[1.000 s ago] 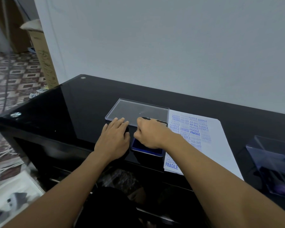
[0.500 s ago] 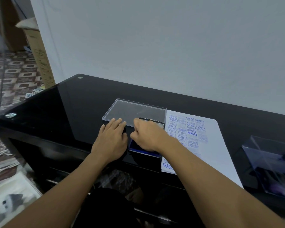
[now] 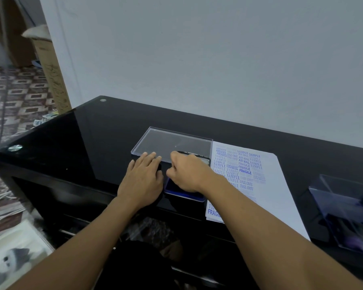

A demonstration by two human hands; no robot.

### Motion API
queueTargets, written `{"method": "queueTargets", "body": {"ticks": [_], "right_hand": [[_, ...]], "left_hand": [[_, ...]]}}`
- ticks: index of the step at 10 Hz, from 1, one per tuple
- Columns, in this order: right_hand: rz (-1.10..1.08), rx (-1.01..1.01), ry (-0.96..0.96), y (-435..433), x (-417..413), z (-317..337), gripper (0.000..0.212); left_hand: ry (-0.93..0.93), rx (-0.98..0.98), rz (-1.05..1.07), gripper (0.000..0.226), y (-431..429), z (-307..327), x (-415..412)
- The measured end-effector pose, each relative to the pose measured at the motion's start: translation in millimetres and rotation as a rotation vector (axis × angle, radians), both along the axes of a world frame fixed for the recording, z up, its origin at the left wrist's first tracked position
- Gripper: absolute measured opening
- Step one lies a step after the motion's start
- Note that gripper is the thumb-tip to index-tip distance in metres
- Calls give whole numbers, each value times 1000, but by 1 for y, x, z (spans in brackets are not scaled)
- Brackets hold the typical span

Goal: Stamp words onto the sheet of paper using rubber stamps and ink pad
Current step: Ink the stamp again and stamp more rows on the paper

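From my remote seat I see a glossy black surface (image 3: 105, 143) against a pale wall, with a clear plastic lid (image 3: 172, 141) lying flat at the far side of the work area and a clear box (image 3: 348, 214) well off to the right. A cardboard box (image 3: 50, 80) stands on the floor beyond the left corner. The right forearm crosses the near left part of the sheet of paper (image 3: 266, 185) and hides some prints. The sheet is white, crowded with blue words such as SAMPLE, FRAGILE, AIR MAIL and FAX OUT, some bold, some faint. The ink pad (image 3: 182, 194), blue in a clear case, lies just left of the sheet, touching its edge. The right hand (image 3: 187, 174) sits on top of the pad, fingers curled downward; I cannot tell what they hold. The left hand (image 3: 144, 181) rests flat, fingers straight, just beside the pad's left side.
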State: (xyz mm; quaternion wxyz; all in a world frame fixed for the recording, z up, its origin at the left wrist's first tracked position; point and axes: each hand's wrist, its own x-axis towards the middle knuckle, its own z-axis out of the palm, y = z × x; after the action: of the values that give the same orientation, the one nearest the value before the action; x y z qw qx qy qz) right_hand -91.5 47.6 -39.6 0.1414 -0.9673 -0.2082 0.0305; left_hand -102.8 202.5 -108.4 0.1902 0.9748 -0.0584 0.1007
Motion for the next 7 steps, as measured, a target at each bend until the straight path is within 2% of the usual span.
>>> {"method": "queueTargets", "body": {"ticks": [7], "right_hand": [[-22, 19, -15, -1, -5, -4, 15]], "left_hand": [[-1, 10, -3, 52, 0, 1, -1]]}}
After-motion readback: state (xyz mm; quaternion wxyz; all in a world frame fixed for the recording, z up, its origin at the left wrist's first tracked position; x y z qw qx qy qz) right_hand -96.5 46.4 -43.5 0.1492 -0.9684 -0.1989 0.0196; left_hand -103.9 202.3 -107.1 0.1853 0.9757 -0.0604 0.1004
